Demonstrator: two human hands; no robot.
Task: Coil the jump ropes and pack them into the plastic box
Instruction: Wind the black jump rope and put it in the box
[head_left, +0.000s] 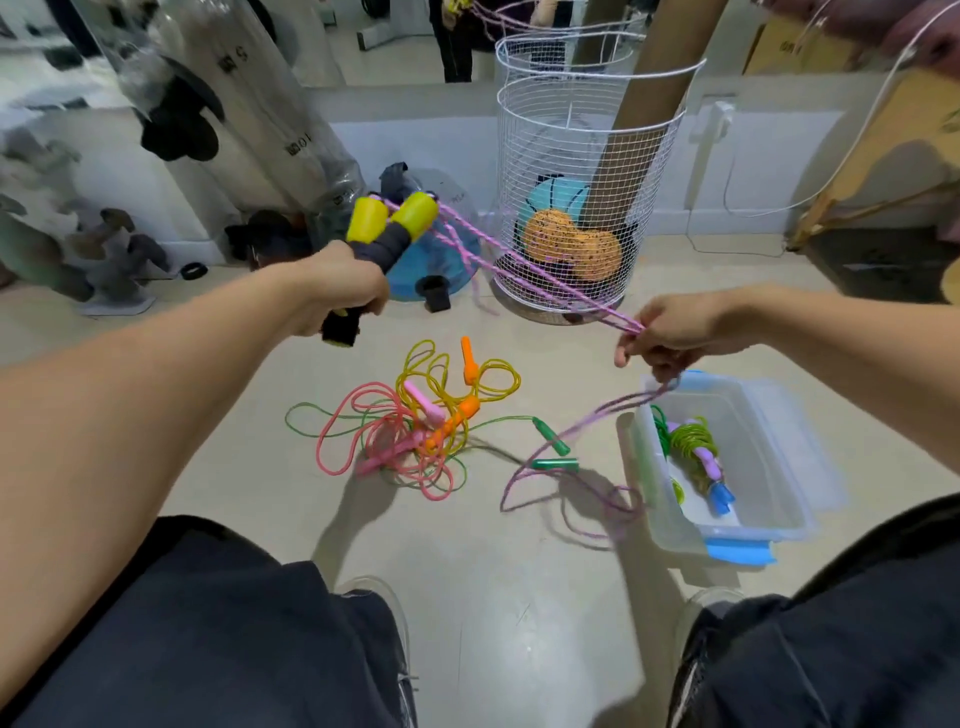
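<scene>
My left hand (343, 291) is clenched tight around two black foam handles (371, 260) with yellow caps, held together and tipped up to the right, and from those caps the purple rope (524, 267) runs in several taut strands across to my right hand (670, 330). That hand has its fingers curled, pinching the strands at the bend; the slack drops from it, drapes over the near corner of the plastic box (748, 519) and trails in loose loops on the floor (493, 597). The box sits low on my right, clear with blue clips, and I see one coiled rope (693, 449) already inside, green cord around purple and blue handles. Between the hands on the floor lies the tangled pile (415, 415): pink, yellow and green cords with pink, orange and green handles, well apart from the box. Straight behind the stretched strands stands a white wire basket (587, 171) with an orange ball and a blue ball inside and a brown tube leaning through it; the strands cross in front of its base. To the left, clear plastic bags lean against the wall, with printing I read as "10" on one, the rest too blurred. A white cable hangs down the wall at right. My dark trousers (234, 639) fill the bottom edge.
</scene>
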